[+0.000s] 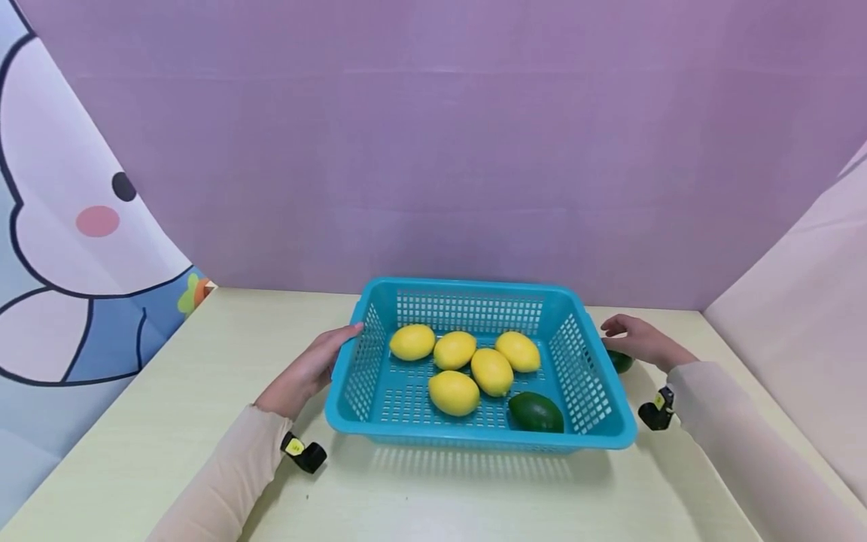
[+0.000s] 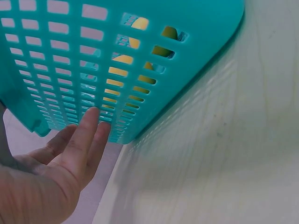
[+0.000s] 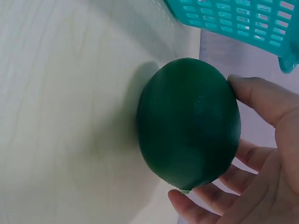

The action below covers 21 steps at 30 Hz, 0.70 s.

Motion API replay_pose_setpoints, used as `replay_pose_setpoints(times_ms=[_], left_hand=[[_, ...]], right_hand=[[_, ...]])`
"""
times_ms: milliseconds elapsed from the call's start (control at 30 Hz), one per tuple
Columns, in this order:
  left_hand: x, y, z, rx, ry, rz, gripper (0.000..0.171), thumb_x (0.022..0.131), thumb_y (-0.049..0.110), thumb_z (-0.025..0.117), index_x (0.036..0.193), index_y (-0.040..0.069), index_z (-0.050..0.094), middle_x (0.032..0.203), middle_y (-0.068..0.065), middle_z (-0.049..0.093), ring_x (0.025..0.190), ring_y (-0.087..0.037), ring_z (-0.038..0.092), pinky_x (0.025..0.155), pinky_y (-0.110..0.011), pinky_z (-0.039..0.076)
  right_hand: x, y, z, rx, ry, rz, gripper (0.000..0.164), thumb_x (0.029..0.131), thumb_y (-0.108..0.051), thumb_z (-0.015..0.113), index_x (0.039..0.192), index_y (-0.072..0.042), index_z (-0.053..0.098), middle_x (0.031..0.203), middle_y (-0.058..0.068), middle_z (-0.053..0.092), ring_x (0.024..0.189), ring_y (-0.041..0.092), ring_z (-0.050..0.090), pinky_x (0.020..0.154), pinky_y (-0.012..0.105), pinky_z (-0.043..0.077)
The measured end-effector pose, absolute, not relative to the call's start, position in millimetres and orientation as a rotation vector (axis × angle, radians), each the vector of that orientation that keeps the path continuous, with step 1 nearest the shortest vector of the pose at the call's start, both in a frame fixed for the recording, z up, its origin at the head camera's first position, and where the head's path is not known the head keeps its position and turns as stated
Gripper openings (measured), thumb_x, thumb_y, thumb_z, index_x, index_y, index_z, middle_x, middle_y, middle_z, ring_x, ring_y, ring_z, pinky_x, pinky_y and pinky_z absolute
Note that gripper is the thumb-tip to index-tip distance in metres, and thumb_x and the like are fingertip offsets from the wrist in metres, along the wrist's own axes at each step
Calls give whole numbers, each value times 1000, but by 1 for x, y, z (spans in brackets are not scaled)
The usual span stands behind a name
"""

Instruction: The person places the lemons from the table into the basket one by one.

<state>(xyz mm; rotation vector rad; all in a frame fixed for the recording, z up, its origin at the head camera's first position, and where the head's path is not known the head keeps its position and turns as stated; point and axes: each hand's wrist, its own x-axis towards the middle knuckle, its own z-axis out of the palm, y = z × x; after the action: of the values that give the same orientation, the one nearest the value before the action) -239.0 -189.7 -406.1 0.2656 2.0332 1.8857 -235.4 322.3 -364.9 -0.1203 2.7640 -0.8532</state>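
A turquoise plastic basket (image 1: 467, 444) with slotted walls stands on the table. Inside lie several yellow lemons (image 1: 454, 393) and one dark green lime (image 1: 536, 412) near the front right corner. My left hand (image 1: 314, 370) holds the basket's left side, thumb at the rim. In the left wrist view, fingers (image 2: 84, 140) of that hand lie against the outer slotted wall. To the right of the basket, my right hand (image 1: 640, 340) grips another lime (image 3: 189, 123), with thumb and fingers around it. Whether this lime touches the table cannot be told.
The pale wooden table (image 1: 379, 512) carries everything. A purple cloth backdrop (image 1: 460, 150) rises behind it, a cartoon-printed cloth (image 1: 68, 248) on the left and a pale cloth (image 1: 806, 301) on the right. Each wrist wears a small black camera (image 1: 311, 456).
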Motion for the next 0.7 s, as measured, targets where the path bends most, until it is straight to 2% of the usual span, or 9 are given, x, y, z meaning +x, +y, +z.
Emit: replay_pose_setpoints(times_ms=[133,400,700], left_hand=[[-239,-191,-406,272,2033,1880,68,98,49,41,143,-1,32,127,-27,54,99,-31,66,79,-45,55],[-240,-189,-408,274,2038,1877,67,97,49,41,142,-1,33,127,-27,54,99,-32,66,79,-46,55],[-240,-191,-406,277,2023,1879,67,98,47,40,143,-2,31,128,-28,53,99,-31,66,79,-45,55]], right_hand=[[-235,322,-366,-149,2748,-872,53,95,-29,52,127,12,39,128,35,43,114,49,45,90,61,45],[-235,324,-373,-180,2700,-916,55,94,-29,55,129,10,39,131,33,42,117,47,44,91,60,45],[-236,324,-377,-230,2652,-906,52,92,-29,59,127,7,44,119,21,53,107,35,50,87,56,47]])
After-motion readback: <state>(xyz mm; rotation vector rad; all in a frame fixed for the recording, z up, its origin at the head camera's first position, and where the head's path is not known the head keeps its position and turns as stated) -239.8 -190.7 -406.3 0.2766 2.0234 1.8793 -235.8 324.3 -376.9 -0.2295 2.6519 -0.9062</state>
